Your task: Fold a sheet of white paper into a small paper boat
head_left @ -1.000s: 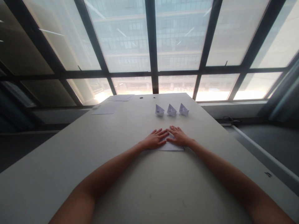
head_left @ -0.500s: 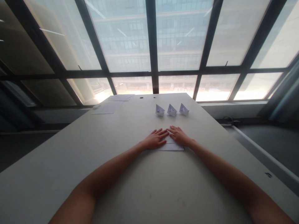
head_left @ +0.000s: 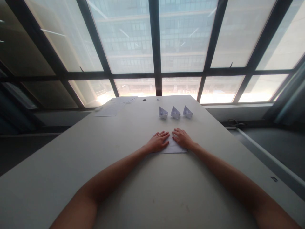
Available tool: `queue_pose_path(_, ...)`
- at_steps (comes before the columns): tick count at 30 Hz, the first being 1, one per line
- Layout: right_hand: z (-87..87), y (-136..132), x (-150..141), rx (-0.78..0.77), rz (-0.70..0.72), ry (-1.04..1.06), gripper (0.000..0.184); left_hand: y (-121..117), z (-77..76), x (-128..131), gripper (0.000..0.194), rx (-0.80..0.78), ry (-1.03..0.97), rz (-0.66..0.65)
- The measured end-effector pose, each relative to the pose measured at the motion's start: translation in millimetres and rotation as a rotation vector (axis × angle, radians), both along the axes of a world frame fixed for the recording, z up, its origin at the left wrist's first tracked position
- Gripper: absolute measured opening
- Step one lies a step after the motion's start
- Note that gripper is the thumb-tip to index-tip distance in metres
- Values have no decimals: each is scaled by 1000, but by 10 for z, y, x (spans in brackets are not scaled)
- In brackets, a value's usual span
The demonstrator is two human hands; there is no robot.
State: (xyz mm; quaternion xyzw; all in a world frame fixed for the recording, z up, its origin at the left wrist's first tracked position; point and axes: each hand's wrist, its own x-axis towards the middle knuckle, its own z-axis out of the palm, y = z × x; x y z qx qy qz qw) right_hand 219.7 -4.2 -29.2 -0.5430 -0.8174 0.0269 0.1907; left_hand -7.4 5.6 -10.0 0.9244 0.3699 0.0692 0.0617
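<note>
A folded sheet of white paper (head_left: 175, 149) lies flat on the white table (head_left: 152, 184). My left hand (head_left: 159, 142) rests palm down over its left part, fingers stretched out. On its right part lies my right hand (head_left: 182, 138), also palm down with the fingers extended and slightly bent. Both hands cover much of the paper, and only its middle and near edge show between them. Beyond the hands stand three folded paper boats in a row: a left boat (head_left: 163, 113), a middle boat (head_left: 175, 113) and a right boat (head_left: 187, 112).
Loose white sheets (head_left: 107, 110) lie at the table's far left, with more paper (head_left: 124, 100) behind them. A dark round cable hole (head_left: 144, 100) sits near the far edge. Large windows with dark frames (head_left: 155, 47) rise behind the table.
My hands have drawn slightly apart. The fingertips, close together before, now leave a wider gap over the paper. The boats have not moved.
</note>
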Motion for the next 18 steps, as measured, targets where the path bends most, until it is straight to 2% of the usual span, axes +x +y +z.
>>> queue_pose_path(6,10,-57,-39,-38,88,13,46,30,-32,3,60,-11,1,28)
queue_pose_path(11,-1,-45,-54,-51,39,31,51,59,-29,-26,59,-33,19,-50)
queue_pose_path(18,-39,19,-38,-8,19,57,44,45,27,-58,56,-48,62,-139)
